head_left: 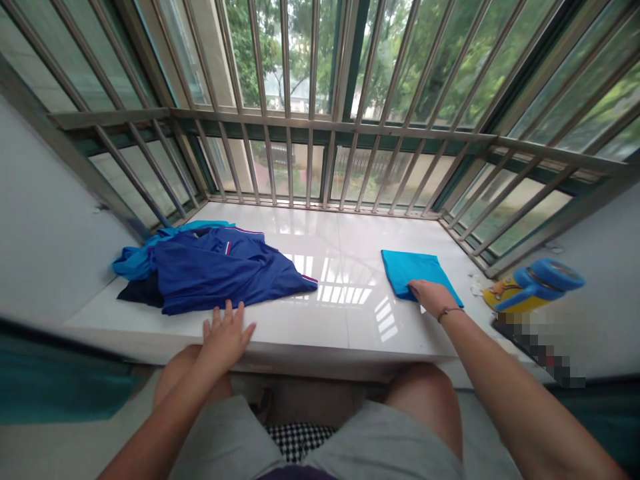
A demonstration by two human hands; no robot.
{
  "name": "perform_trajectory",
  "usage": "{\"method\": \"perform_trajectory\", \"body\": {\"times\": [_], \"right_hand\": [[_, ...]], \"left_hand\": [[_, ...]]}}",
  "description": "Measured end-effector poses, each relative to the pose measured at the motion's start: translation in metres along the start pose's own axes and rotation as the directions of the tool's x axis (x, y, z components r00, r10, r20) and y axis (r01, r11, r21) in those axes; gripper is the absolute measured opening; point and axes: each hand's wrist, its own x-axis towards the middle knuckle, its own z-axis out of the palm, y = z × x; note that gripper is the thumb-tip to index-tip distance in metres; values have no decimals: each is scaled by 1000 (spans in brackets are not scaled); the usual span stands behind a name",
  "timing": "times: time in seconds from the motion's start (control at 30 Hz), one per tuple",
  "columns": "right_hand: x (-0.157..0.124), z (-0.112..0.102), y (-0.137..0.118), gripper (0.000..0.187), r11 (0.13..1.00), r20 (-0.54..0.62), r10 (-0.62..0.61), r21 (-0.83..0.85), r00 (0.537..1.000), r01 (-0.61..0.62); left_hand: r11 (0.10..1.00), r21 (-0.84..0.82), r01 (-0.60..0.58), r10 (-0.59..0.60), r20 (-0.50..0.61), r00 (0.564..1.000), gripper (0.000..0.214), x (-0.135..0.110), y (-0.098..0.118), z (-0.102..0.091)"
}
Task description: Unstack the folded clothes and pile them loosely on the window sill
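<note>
As the head camera looks down over two bare knees, a glossy white window ledge (300, 327) spans the view, with metal bars (285, 80) at twelve o'clock. Between eight and nine lies a rumpled royal-blue garment (215, 273) with red-and-white trim, partly covering a crumpled turquoise cloth (134, 262) at nine. At eight, the left hand (225, 339) is palm down, fingers spread and holding nothing, just beside the garment's near hem; whether the fingertips touch it is unclear. Near four, the right hand (429, 297) has its fingers gathered on the near edge of a flat, folded bright-blue cloth (415, 268); whether they pinch or merely press, I cannot tell.

The slick ledge seems the main hazard: a sideways drag by the right hand could skew the folded layers or peel them open. Because the royal-blue garment overlaps the turquoise cloth, a tug on it might pull both along, perhaps over the front edge at six. Just past three stands a yellow-and-blue water bottle (533, 283); an outward swing of the right forearm (500, 373) could knock it over.
</note>
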Motion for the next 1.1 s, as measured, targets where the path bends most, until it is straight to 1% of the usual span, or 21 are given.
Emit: {"method": "perform_trajectory", "body": {"times": [0.07, 0.13, 0.23, 0.33, 0.4, 0.5, 0.53, 0.63, 0.67, 0.7, 0.73, 0.77, 0.8, 0.83, 0.87, 0.9, 0.97, 1.0, 1.03, 1.07, 1.1], "right_hand": [[-1, -1, 7, 34, 999, -45, 34, 15, 998, -33], [-1, -8, 14, 37, 992, -166, 104, 82, 981, -91], [-1, -37, 15, 37, 960, -384, 226, 245, 895, -137], [-7, -91, -4, 38, 943, -503, 257, 317, 825, -100], [-16, -135, -28, 37, 951, -573, 206, 307, 793, -25], [-37, -201, -72, 31, 962, -688, 98, 251, 719, 109], [-44, -222, -86, 28, 959, -740, 89, 244, 667, 142], [-58, -277, -123, 28, 897, -872, 147, 317, 467, 309], [-60, -293, -134, 30, 861, -889, 175, 347, 422, 373], [-61, -307, -145, 30, 826, -891, 194, 374, 410, 422], [-62, -319, -155, 27, 796, -876, 195, 405, 441, 451], [-62, -329, -165, 24, 771, -845, 182, 440, 503, 461], [-63, -337, -175, 21, 746, -796, 147, 479, 587, 463], [-63, -342, -186, 18, 717, -738, 105, 521, 667, 464], [-64, -344, -195, 17, 678, -682, 63, 565, 729, 470], [-65, -344, -205, 17, 630, -638, 32, 611, 770, 480], [-68, -338, -222, 16, 528, -570, 6, 700, 822, 481], [-70, -334, -230, 15, 485, -536, 10, 740, 844, 465], [-71, -329, -236, 15, 451, -502, 21, 776, 864, 440], [-72, -325, -240, 14, 430, -481, 36, 799, 876, 421], [-73, -322, -242, 16, 440, -490, 49, 793, 870, 422]], "left_hand": [[1000, -5, 9, -9, -74, 997, 73, -6, 12, 7], [1000, -6, 9, -9, -115, 993, 72, -7, 17, 10], [1000, -22, 1, -4, -135, 991, 71, -6, 16, 12], [998, -55, 10, -18, -144, 989, 70, -5, 15, 12], [997, -74, 18, -29, -146, 989, 70, -6, 15, 11], [997, -82, 12, -25, -152, 988, 71, -8, 17, 9], [996, -85, 9, -22, -157, 987, 71, -9, 18, 9], [993, -115, 6, -26, -173, 985, 70, -9, 18, 6], [990, -137, 17, -40, -169, 985, 70, -9, 18, 2], [985, -173, 31, -57, -149, 987, 70, -8, 19, -3], [973, -229, 36, -63, -111, 992, 70, -8, 20, -12], [949, -315, 25, -47, -63, 997, 70, -9, 22, -25], [903, -429, -9, -1, -25, 1000, 68, -10, 26, -40], [828, -556, -68, 72, -15, 997, 66, -13, 32, -59], [714, -684, -150, 159, -51, 986, 64, -18, 40, -80], [580, -776, -247, 226, -138, 964, 66, -24, 50, -104], [345, -839, -420, 303, -324, 896, 74, -37, 75, -151], [276, -840, -467, 331, -373, 867, 78, -43, 88, -173], [280, -830, -482, 354, -378, 856, 78, -47, 100, -194], [322, -811, -488, 360, -373, 856, 64, -50, 110, -212], [368, -782, -502, 359, -378, 853, 45, -52, 117, -227]]}}
